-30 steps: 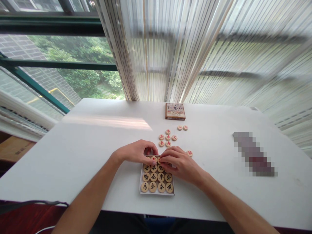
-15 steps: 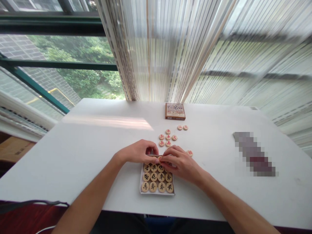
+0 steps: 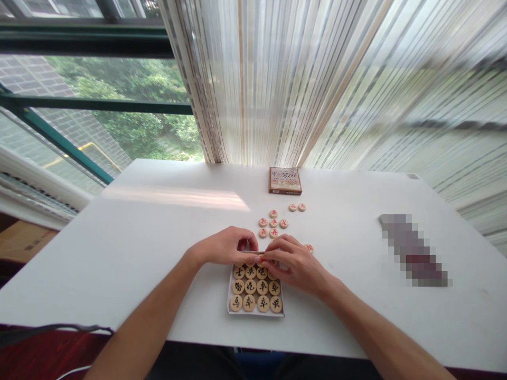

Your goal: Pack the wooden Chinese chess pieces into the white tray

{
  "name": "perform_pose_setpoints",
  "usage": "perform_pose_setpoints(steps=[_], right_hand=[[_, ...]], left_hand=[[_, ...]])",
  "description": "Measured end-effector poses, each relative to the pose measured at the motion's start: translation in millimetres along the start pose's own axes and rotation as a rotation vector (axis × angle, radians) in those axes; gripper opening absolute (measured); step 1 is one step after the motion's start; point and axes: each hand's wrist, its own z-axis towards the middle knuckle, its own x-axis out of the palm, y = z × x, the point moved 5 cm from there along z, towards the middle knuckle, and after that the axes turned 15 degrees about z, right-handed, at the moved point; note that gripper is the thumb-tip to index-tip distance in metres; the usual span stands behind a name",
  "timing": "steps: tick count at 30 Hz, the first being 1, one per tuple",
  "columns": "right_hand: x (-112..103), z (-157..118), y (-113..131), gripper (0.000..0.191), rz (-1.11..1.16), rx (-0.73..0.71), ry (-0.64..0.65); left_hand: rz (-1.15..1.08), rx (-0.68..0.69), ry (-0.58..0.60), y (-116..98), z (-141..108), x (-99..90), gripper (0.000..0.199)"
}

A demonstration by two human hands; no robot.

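Note:
A shallow white box tray (image 3: 255,315) lies near the front edge of the table. In it sit rows of round wooden Chinese chess pieces with black characters, such as the one at the front left (image 3: 236,303). My left hand (image 3: 225,246) grips the tray's far wall, thumb inside and fingers behind. My right hand (image 3: 296,264) reaches over the far right corner, its fingertips pinched on a red-marked chess piece (image 3: 261,259) at the far row. My fingers partly hide that row. Just beyond my hands lie several red pieces (image 3: 273,223), and one more red piece (image 3: 309,248) shows beside my right hand.
A printed box lid (image 3: 285,181) lies at the back of the white table (image 3: 178,211). Two pieces (image 3: 297,207) rest side by side in front of it. On the right is a blurred-out long object (image 3: 414,253). Curtains (image 3: 269,79) hang behind the table.
Both hands stay at the tray's far wall. The right fingertips have shifted very slightly over the red piece; the loose pieces and tray look the same.

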Motion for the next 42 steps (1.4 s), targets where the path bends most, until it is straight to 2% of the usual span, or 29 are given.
perform_pose_setpoints(steps=[2,5,11,13,17,22,30,36,42], right_hand=[[-7,1,-2,0.011,0.004,0.0,-0.043],[-26,1,-10,0.014,-0.02,0.014,-0.176],[-74,-7,-36,0.02,-0.183,0.124,-0.433],[-85,-10,-45,0.023,-0.229,0.176,-0.476],[-91,-16,-67,0.028,-0.289,0.287,-0.461],[-85,-21,-89,0.036,-0.292,0.372,-0.361],[-75,-22,-100,0.041,-0.363,0.429,-0.219],[-83,-21,-88,0.024,-0.343,0.395,-0.325],[-86,-20,-84,0.015,-0.324,0.423,-0.366]], left_hand=[[0.0,0.001,-0.001,-2,0,-0.5,0.04],[-0.003,-0.008,0.002,-3,0,-1.2,0.043],[-0.016,-0.035,0.016,-3,0,-1.1,0.043],[-0.013,-0.04,0.017,-2,0,-0.9,0.039],[-0.025,-0.039,-0.006,1,0,-1.5,0.033],[-0.04,-0.035,-0.075,2,1,-3.5,0.032],[-0.025,-0.017,-0.151,0,2,-6.4,0.028],[-0.025,-0.012,-0.17,2,2,-6.1,0.025],[-0.022,-0.012,-0.172,3,3,-5.8,0.024]])
